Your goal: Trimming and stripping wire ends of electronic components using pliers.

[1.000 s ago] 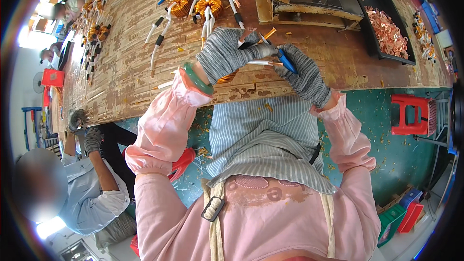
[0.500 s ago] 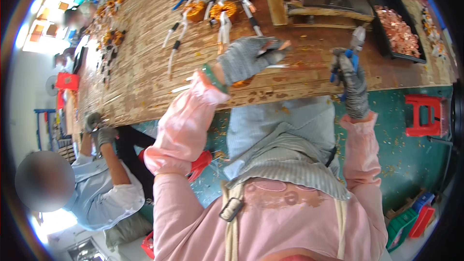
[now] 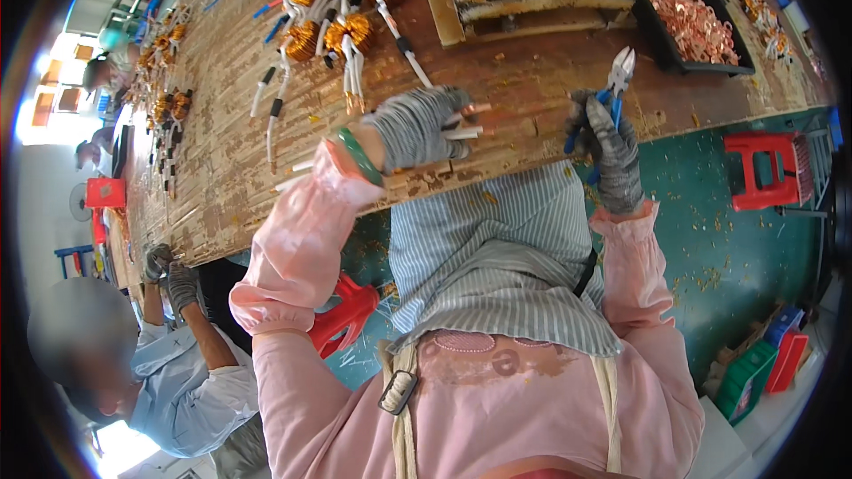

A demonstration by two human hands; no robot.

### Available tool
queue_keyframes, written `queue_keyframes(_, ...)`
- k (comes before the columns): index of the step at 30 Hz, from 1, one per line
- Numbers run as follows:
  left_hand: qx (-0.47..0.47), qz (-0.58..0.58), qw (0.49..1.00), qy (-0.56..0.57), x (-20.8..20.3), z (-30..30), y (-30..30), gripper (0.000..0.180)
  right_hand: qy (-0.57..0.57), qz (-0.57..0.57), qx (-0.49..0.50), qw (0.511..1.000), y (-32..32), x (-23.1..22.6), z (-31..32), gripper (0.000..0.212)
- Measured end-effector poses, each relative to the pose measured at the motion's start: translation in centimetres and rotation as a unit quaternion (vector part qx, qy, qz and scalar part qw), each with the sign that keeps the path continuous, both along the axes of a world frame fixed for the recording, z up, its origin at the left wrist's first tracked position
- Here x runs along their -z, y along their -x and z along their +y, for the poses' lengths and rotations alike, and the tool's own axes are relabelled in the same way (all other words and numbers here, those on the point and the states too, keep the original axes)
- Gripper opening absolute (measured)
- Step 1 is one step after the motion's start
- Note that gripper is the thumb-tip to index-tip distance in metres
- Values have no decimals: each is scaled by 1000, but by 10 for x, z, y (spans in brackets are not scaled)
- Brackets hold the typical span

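My left hand (image 3: 415, 129), in a grey knit glove, is curled over wire leads lying at the bench's near edge. White-sleeved leads (image 3: 463, 133) and a bare copper end (image 3: 477, 110) stick out past its fingertips; more white sleeving shows by the wrist. Whatever joins them is hidden under the palm. My right hand (image 3: 611, 158), gloved too, is closed around the blue handles of cutting pliers (image 3: 619, 75), whose metal jaws point away from me. Farther off lie several copper-wound ring coils (image 3: 348, 34) with white and black sleeved leads.
A metal block on a wooden stand (image 3: 532, 11) sits at the far middle of the bench. Right of it is a black tray (image 3: 679, 46) of copper terminals. Red stools (image 3: 754, 168) stand beside the bench. At the left a co-worker's gloved hands (image 3: 169, 270) are at the bench edge.
The whole view has shifted, so the bench things sit farther left. My left hand now lies lower over the leads, and the orange coil seen beneath it is hidden. The pliers stay in my right hand.
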State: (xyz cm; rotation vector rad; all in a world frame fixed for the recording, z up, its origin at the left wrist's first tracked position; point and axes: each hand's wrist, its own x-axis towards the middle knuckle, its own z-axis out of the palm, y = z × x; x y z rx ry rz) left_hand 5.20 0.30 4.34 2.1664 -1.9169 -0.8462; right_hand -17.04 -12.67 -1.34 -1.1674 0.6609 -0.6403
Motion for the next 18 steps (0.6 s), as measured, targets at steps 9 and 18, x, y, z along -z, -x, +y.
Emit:
queue_keyframes(9,-168,-58,977,114,-76,26,25,28,-37,-81,-123,988,-2,19,-5,33)
queue_keyframes(18,-175,476,687,521,-187,61,45,34,-48,-247,-500,829,-64,-19,79,38)
